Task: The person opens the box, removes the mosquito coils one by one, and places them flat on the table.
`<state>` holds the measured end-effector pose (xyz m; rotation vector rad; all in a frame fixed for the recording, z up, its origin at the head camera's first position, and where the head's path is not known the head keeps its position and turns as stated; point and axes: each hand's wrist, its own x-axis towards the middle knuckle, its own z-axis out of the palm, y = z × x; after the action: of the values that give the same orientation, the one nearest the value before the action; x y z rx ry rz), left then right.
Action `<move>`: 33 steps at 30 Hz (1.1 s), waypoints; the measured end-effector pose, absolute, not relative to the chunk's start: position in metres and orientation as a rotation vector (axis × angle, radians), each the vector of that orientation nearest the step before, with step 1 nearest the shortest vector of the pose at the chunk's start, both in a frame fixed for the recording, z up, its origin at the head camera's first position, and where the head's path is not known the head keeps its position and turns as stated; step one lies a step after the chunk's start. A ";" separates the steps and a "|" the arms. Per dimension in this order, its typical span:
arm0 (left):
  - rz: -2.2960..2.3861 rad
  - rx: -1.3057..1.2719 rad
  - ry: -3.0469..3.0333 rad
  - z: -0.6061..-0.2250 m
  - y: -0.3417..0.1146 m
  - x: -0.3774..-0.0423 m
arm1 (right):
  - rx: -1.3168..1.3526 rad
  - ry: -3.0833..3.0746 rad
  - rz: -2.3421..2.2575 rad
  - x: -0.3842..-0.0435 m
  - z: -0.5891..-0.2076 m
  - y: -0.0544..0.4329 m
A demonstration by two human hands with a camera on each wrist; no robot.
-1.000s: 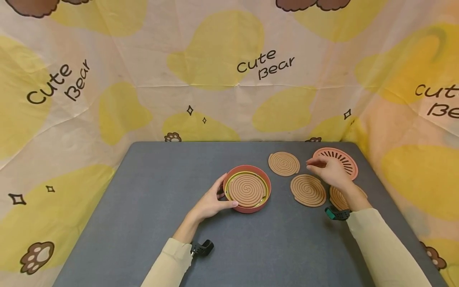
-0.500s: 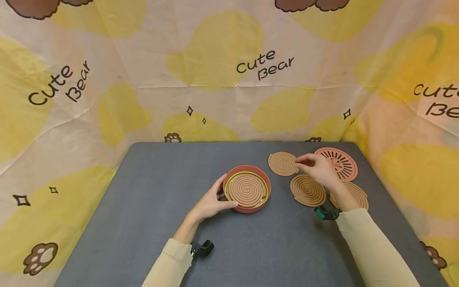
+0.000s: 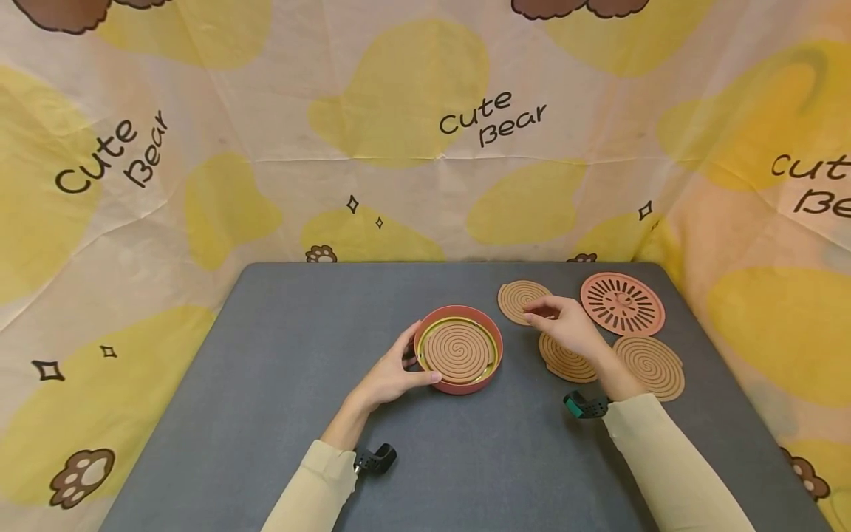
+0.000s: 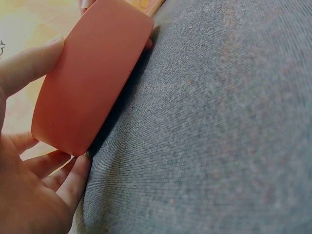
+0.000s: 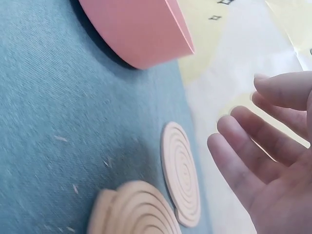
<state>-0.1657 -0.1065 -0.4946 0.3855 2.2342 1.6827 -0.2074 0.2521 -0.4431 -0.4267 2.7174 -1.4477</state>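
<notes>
My left hand [image 3: 392, 378] grips the left side of a round coral-red mosquito coil box [image 3: 459, 388], thumb at the rim and fingers around the wall. Inside, a tan mosquito coil [image 3: 459, 351] lies flat within a gold-coloured ring. In the left wrist view the box wall [image 4: 92, 78] sits between thumb and fingers. My right hand [image 3: 565, 325] hovers over the loose coils, its fingers relaxed and holding nothing. Its fingertips overlap the far coil [image 3: 515, 301] in the head view; the hand partly covers a nearer coil [image 3: 565, 362]. Both coils show below the fingers in the right wrist view.
A coral slotted lid [image 3: 623, 304] lies at the table's back right corner. Another coil [image 3: 650, 367] is in front of it, beside the right wrist. Patterned cloth [image 3: 399, 148] hangs behind and beside the grey tabletop [image 3: 286, 355].
My right hand has moved left from in front of the slotted lid to the far coil, uncovering the lid and the rightmost coil. The left hand and box have stayed put.
</notes>
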 end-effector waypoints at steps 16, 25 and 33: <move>1.668 0.376 2.241 -0.491 -0.106 -0.167 | -0.425 2.460 -1.620 -0.196 -0.462 0.221; 1.662 0.359 2.210 -0.490 -0.108 -0.167 | -0.468 2.457 -1.619 -0.192 -0.469 0.212; 1.619 0.387 2.246 -0.485 -0.108 -0.169 | -0.542 2.462 -1.576 -0.189 -0.475 0.207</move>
<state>-0.1693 -0.1081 -0.4850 0.3865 2.2464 1.6186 -0.1890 0.2072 -0.4755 -0.5422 2.4617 -1.5760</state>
